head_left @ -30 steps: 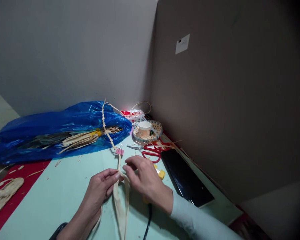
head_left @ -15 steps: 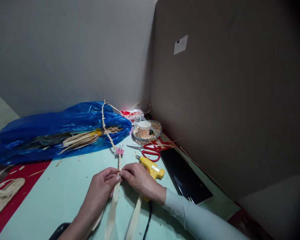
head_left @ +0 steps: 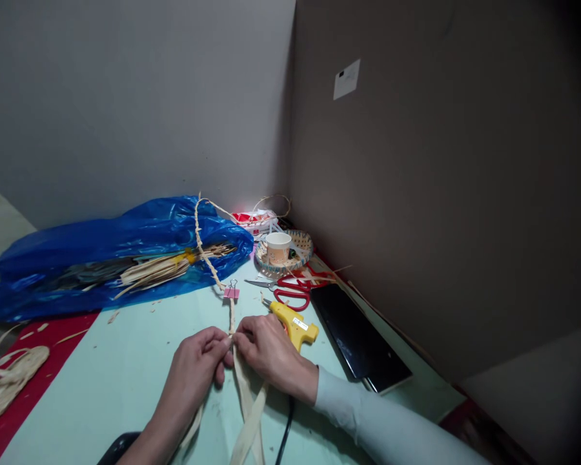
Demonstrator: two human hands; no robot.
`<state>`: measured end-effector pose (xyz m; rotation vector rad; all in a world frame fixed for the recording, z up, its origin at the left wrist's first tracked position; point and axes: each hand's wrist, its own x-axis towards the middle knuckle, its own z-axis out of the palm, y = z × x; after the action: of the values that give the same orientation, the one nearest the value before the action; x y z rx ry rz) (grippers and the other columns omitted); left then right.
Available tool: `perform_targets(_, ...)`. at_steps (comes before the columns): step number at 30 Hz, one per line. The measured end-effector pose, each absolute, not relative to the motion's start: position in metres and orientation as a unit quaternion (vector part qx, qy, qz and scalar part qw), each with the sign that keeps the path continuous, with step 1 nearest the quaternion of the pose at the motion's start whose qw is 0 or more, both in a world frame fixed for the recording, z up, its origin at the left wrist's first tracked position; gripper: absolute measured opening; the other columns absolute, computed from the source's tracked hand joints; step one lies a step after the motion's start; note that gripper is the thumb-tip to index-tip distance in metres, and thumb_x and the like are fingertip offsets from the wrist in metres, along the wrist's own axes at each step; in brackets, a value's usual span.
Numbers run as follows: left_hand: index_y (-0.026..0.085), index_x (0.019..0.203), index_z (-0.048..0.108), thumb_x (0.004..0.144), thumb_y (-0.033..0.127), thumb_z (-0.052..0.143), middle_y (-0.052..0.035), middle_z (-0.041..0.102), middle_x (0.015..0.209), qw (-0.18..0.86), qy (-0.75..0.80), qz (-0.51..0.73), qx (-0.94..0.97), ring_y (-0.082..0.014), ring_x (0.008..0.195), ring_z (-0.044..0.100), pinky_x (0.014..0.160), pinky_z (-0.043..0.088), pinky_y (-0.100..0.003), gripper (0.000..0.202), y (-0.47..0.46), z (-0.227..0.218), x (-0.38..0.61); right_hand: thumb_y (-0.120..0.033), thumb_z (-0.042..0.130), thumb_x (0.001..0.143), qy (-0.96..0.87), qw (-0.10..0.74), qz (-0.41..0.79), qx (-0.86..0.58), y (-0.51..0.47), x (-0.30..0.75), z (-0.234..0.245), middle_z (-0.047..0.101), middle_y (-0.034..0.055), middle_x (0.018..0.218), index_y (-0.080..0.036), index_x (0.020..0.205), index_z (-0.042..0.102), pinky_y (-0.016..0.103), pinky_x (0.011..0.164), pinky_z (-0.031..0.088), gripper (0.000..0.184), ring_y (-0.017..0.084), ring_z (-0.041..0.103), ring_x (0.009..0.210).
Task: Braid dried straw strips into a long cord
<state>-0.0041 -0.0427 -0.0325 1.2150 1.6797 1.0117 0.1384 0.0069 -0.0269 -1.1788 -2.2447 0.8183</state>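
Note:
My left hand [head_left: 193,371] and my right hand [head_left: 268,355] meet at the middle of the pale green table [head_left: 116,381], both pinched on flat pale straw strips [head_left: 249,413]. The strips cross just below my fingers and trail toward me. From my fingertips a twisted straw cord [head_left: 204,248] runs away, held by a pink binder clip [head_left: 231,292], and arches up over the blue bag. A yellow glue gun [head_left: 294,325] lies just right of my right hand.
A blue plastic bag [head_left: 101,252] with straw bundles lies at the back left. Red scissors [head_left: 290,292], a small woven basket [head_left: 303,248] holding a paper cup [head_left: 277,247], and a black tablet [head_left: 361,342] sit on the right by the brown wall. A woven piece [head_left: 4,387] rests on red cloth at left.
The two loose strips, spread apart half a second ago, now cross under my hands. My right hand has drawn back, uncovering the glue gun. My left hand stayed almost in place.

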Motion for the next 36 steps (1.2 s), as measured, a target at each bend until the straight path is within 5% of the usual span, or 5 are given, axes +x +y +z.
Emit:
perform_targets(14, 0.021, 0.066, 0.065, 0.079, 0.032, 0.051, -0.0043, 0.066, 0.058, 0.108, 0.74, 0.356, 0.561, -0.0206, 0.053, 0.057, 0.056, 0.036, -0.029, 0.022, -0.053, -0.03, 0.024, -0.022, 0.05, 0.083, -0.739, 0.295, 0.472, -0.38, 0.013, 0.137, -0.033, 0.033, -0.0052, 0.049, -0.014, 0.053, 0.051, 0.022, 0.049, 0.022, 0.031, 0.008, 0.032, 0.052)
perform_targets(20, 0.021, 0.076, 0.073, 0.078, 0.026, 0.056, -0.0105, 0.075, 0.071, 0.067, 0.685, 0.377, 0.62, -0.0268, 0.065, 0.067, 0.064, 0.041, -0.031, 0.018, -0.06, -0.038, 0.023, -0.025, 0.054, 0.078, -0.662, 0.321, 0.559, -0.382, 0.018, 0.132, -0.047, 0.041, -0.0045, 0.052, -0.012, 0.058, 0.059, 0.021, 0.049, 0.025, 0.024, 0.008, 0.035, 0.053)
perform_targets(26, 0.022, 0.078, 0.072, 0.081, 0.035, 0.056, -0.0073, 0.074, 0.085, 0.174, 0.702, 0.436, 0.535, -0.0247, 0.079, 0.065, 0.074, 0.044, -0.031, 0.021, -0.055, -0.02, 0.001, -0.023, 0.053, 0.079, -0.646, 0.321, 0.58, -0.378, 0.015, 0.133, -0.038, 0.053, -0.0019, 0.053, -0.011, 0.061, 0.066, 0.021, 0.051, 0.029, 0.025, 0.009, 0.04, 0.053)
perform_targets(31, 0.018, 0.09, 0.068, 0.071, 0.034, 0.073, -0.0018, 0.067, 0.076, 0.553, 0.565, 0.467, 0.396, -0.0159, 0.068, 0.059, 0.066, 0.046, -0.026, 0.025, -0.036, -0.022, -0.009, -0.022, 0.053, 0.08, -0.57, 0.316, 0.684, -0.328, 0.013, 0.131, -0.038, 0.057, 0.0006, 0.056, -0.012, 0.059, 0.061, 0.022, 0.058, 0.038, 0.024, 0.011, 0.05, 0.054)
perform_targets(36, 0.013, 0.078, 0.062, 0.069, 0.037, 0.078, 0.005, 0.053, 0.062, 0.637, 0.513, 0.446, 0.364, 0.0013, 0.04, 0.023, 0.039, 0.013, -0.015, 0.03, -0.027, -0.032, -0.008, -0.019, 0.052, 0.079, -0.628, 0.312, 0.619, -0.354, 0.016, 0.131, -0.05, 0.062, 0.0014, 0.062, -0.012, 0.064, 0.065, 0.02, 0.057, 0.036, 0.021, 0.01, 0.05, 0.059)
